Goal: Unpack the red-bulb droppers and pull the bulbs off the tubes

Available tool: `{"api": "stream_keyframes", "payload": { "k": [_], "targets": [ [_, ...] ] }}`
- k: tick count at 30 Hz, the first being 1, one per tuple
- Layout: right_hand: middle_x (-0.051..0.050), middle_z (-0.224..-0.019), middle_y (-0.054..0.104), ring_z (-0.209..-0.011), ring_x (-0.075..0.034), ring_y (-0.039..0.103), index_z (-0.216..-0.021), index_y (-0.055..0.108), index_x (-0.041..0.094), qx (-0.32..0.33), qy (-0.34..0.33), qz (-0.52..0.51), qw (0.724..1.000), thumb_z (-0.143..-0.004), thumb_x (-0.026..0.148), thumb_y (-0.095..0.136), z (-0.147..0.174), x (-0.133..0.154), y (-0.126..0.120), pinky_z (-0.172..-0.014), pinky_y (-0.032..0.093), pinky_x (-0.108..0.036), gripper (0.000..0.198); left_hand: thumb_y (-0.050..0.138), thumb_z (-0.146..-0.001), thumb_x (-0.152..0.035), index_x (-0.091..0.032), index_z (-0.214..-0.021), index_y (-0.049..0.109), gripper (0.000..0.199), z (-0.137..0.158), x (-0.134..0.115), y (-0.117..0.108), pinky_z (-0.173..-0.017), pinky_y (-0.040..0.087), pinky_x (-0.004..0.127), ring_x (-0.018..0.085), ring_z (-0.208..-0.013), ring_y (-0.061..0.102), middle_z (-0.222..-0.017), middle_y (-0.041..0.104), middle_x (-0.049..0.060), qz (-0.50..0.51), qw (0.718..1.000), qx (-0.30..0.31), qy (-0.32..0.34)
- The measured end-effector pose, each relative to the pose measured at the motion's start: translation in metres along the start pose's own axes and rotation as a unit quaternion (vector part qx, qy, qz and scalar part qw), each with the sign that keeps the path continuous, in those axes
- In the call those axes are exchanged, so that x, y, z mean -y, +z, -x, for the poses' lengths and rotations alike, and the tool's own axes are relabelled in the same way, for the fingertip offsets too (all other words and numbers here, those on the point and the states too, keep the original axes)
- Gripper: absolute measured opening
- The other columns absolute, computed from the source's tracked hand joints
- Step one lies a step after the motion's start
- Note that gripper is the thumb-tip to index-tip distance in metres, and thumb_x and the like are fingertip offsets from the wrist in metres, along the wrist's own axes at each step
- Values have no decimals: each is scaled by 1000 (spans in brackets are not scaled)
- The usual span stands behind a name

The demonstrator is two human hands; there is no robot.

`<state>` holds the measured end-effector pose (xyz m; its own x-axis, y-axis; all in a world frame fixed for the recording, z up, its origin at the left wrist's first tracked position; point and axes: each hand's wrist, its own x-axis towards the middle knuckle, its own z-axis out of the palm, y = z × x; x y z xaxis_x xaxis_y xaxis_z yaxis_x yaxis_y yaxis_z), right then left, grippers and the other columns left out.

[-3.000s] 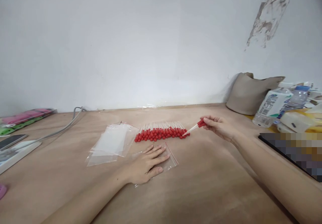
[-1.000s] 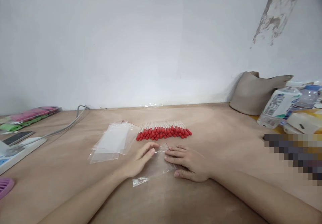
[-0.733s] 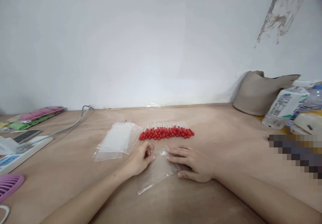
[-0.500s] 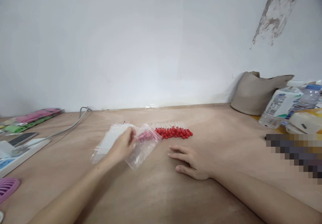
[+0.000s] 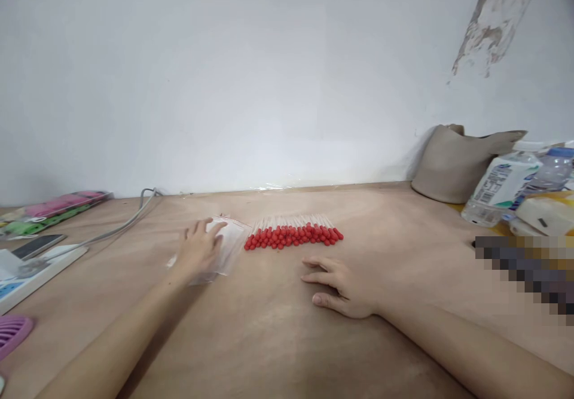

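My left hand (image 5: 200,246) is over the left part of a small stack of clear zip bags (image 5: 231,240), its fingers spread and slightly curled. Whether it touches the top bag I cannot tell. Right of the bags lies a row of red-tipped white sticks (image 5: 293,234), their red ends toward me and pale stems toward the wall. My right hand (image 5: 343,288) rests on the table just in front of the row, fingers apart, holding nothing.
A power strip (image 5: 49,273) with a grey cable, a phone (image 5: 39,246) and pink and green packs (image 5: 63,209) lie at left. A purple slotted item (image 5: 13,334) sits nearer. At right stand a beige bag (image 5: 452,168) and plastic bottles (image 5: 500,189).
My left hand has let go of a clear zip bag and moved left, its fingers opening. The row's left end, behind that bag before, now shows. My right hand has stayed put.
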<state>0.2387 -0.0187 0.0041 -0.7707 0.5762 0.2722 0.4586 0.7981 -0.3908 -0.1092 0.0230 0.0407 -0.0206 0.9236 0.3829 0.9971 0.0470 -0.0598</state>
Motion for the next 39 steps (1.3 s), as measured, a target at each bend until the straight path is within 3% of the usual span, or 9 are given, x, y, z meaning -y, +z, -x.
{"api": "stream_keyframes", "payload": {
  "k": [4, 7, 10, 15, 18, 25, 34, 36, 39],
  "targets": [
    [-11, -136, 38, -121, -24, 38, -124, 49, 24, 3, 4, 2, 1000, -85, 46, 42, 0, 1, 0, -98, 34, -42, 45, 29, -85, -52, -35, -128, 41, 47, 3, -9, 14, -96, 21, 57, 37, -127, 25, -138, 33, 9, 20, 993, 117, 0],
    [-11, -133, 41, -119, -24, 41, -123, 50, 23, -2, 2, 4, 1000, -85, 45, 43, 0, 2, -1, -97, 35, -42, 44, 24, -86, -54, -33, -128, 42, 50, -3, 3, 21, -95, 21, 59, 38, -127, 25, -138, 33, 12, 36, 990, 135, -30],
    [-11, -131, 43, -116, -24, 43, -122, 50, 23, -7, -5, 1, 1000, -85, 44, 43, 0, 2, -1, -96, 37, -42, 43, 25, -86, -54, -32, -122, 49, 49, -6, 9, 17, -96, 18, 60, 37, -128, 21, -137, 34, 11, 37, 994, 99, -27],
    [-11, -130, 44, -116, -24, 43, -122, 51, 23, -13, -10, -7, 1000, -85, 44, 44, 0, 0, 1, -95, 37, -42, 42, 39, -83, -41, -22, -95, 64, 33, 6, -17, -3, -98, 24, 46, 28, -113, 43, -115, 53, 10, 51, 990, -99, 82],
    [-11, -130, 43, -116, -24, 43, -122, 50, 23, -7, -5, -7, 1000, -85, 44, 45, 1, 0, 1, -96, 37, -42, 43, 43, -82, -41, -22, -92, 64, 30, 15, -39, -7, -88, 33, 40, 25, -98, 50, -98, 59, 7, 75, 985, -93, 128],
    [-11, -130, 44, -116, -24, 43, -122, 51, 22, -11, -7, -4, 1000, -85, 44, 45, 0, 1, 0, -96, 37, -42, 43, 46, -81, -40, -22, -83, 65, 27, 15, -48, 6, -81, 34, 39, 26, -92, 50, -87, 61, 6, 149, 985, -37, 80],
    [-11, -128, 45, -114, -23, 45, -121, 50, 23, -17, -20, -3, 1000, -84, 41, 47, 1, -1, 3, -95, 39, -41, 42, 39, -85, -41, -17, -89, 62, 33, 14, -41, 12, -80, 42, 31, 20, -87, 54, -87, 58, 6, 287, 948, -129, -40],
    [-11, -127, 45, -113, -23, 46, -122, 49, 22, -38, -22, 1, 999, -83, 40, 48, 1, -2, 4, -94, 40, -40, 43, 40, -85, -40, -17, -95, 61, 33, 20, -42, 10, -82, 42, 31, 19, -91, 54, -91, 57, 6, 313, 936, -158, -19],
    [-13, -126, 45, -114, -24, 44, -127, 41, 20, -155, -7, 23, 988, -83, 36, 49, 0, -3, 7, -94, 40, -41, 47, 45, -85, -35, -20, -99, 62, 27, 34, -50, 3, -84, 42, 31, 19, -94, 53, -96, 57, 5, 368, 914, -127, 116]
  ]
}}
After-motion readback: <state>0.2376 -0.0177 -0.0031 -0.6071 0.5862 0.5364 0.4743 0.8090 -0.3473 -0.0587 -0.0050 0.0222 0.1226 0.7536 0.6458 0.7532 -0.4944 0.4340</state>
